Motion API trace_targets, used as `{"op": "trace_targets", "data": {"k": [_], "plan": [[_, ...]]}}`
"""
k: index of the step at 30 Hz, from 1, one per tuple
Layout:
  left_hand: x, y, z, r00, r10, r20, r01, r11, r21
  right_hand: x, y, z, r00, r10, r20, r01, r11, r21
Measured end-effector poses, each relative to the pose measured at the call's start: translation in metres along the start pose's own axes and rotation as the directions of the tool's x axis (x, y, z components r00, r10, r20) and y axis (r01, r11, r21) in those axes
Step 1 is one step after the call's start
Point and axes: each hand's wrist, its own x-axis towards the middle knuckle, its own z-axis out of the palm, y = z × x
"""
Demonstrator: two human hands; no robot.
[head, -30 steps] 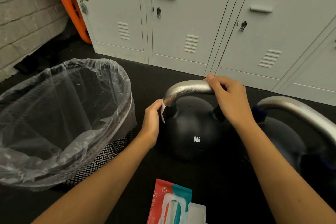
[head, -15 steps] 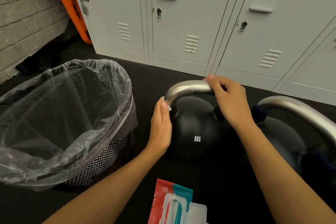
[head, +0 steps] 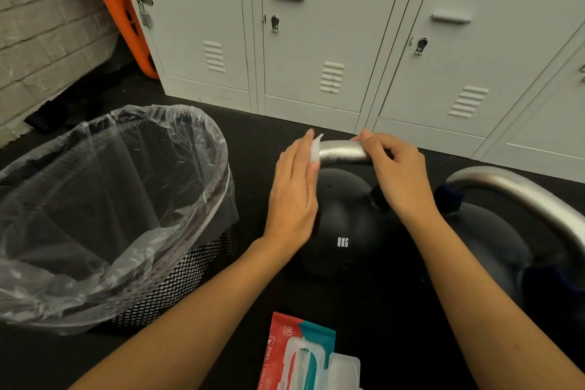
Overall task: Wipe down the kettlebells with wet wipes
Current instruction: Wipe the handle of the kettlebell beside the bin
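The black kettlebell sat on the floor between the bin and another weight. The left hand pressed a wet wipe on the silver handle with straight fingers. The right hand gripped the handle. The wipe could slip off, because flat fingers only pressed it.

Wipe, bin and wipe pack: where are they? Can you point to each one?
wipe (head: 316, 150), head view, on the white fold pressed against the handle.
bin (head: 202, 266), head view, on the black mesh wall below the plastic liner.
wipe pack (head: 285, 336), head view, on its red front.
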Motion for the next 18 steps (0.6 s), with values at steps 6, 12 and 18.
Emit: {"op": "trace_targets", "data": {"k": [6, 12, 18], "plan": [[-0.021, -0.026, -0.013, 0.979, -0.153, 0.134, 0.161, 0.985, -0.054, -0.001, -0.002, 0.002, 1.000, 0.009, -0.018, -0.009, 0.999, 0.039], [-0.033, -0.043, -0.018, 0.962, -0.210, 0.173, 0.212, 0.977, 0.008, -0.001, -0.002, 0.003, 1.000, 0.013, -0.022, -0.013, 0.999, 0.036], [-0.018, -0.030, -0.020, 0.992, -0.119, 0.029, 0.122, 0.988, -0.095, -0.001, -0.001, 0.003, 1.000, 0.023, -0.016, -0.023, 0.999, 0.037]]}}
